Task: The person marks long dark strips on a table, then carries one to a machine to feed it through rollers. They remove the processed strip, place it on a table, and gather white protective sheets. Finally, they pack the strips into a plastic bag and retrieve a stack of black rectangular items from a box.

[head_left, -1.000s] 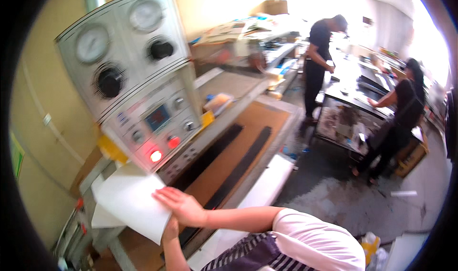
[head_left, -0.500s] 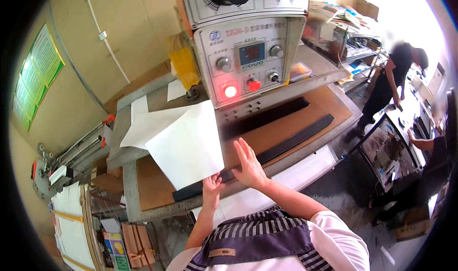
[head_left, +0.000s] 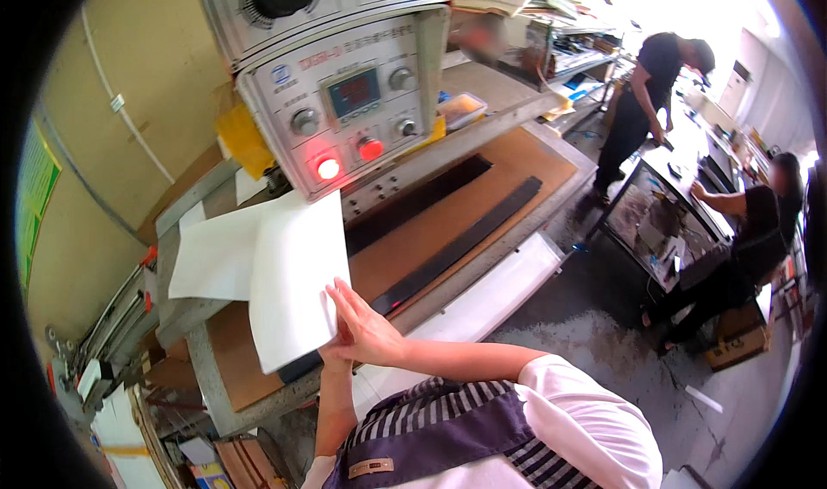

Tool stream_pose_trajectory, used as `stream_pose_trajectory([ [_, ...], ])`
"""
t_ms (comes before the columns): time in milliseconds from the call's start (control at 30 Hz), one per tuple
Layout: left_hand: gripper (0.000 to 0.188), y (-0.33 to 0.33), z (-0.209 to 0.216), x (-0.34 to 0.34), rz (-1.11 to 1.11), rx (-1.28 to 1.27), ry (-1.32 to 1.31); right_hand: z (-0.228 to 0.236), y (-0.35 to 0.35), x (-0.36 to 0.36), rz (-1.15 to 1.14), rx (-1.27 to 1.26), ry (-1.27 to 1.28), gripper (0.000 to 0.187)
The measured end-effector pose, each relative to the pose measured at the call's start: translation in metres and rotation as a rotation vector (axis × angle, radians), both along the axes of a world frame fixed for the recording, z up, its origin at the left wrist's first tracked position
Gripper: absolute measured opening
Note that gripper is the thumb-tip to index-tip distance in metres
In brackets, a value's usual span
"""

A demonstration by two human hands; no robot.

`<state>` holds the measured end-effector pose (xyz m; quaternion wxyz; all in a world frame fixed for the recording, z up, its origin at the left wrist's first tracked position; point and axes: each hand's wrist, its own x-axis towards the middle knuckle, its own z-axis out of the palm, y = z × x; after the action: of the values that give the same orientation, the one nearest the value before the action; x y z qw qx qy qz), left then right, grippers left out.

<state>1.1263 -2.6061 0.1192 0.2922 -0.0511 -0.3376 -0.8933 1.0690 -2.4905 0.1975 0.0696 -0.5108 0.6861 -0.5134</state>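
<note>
A large white sheet stands bent up from the machine bed, its lower right edge at my hands. My left hand closes on that edge, though its fingers are mostly hidden behind the sheet and my other hand. Crossing in front of it, my right hand has its fingers stretched out and touching the sheet's right edge. Another white sheet lies to the left, partly covered. A dark strip runs along the front of the brown board, passing under the raised sheet.
The grey control box with knobs, a display and a lit red lamp stands over the bed. A white panel projects below the bed's front. Two people work at a table on the right. Loaded shelves stand behind.
My view has turned right, so the machine sits further left. My right hand has moved from above the dark strip onto the sheet's edge, over my left hand. The sheet stands more upright.
</note>
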Motion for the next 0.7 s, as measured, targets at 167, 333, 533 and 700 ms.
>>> stream_pose_trajectory([
  [167, 0.066, 0.025, 0.002, -0.035, 0.14, -0.383, -0.458, -0.025, 0.012, -0.015, -0.185, -0.235, -0.168, 0.105],
  [333, 0.066, 0.041, 0.012, -0.029, -0.1, -0.012, -0.51, -0.041, -0.005, -0.02, -0.131, -0.262, -0.276, 0.064],
  [533, 0.066, 0.043, 0.017, -0.004, -0.286, 0.199, -0.509, -0.019, 0.043, -0.051, 0.111, -0.682, -0.826, 0.056],
  [700, 0.055, -0.031, -0.039, -0.006, -0.048, 0.107, -0.113, -0.065, 0.077, -0.091, -0.166, -0.523, -0.515, 0.044],
])
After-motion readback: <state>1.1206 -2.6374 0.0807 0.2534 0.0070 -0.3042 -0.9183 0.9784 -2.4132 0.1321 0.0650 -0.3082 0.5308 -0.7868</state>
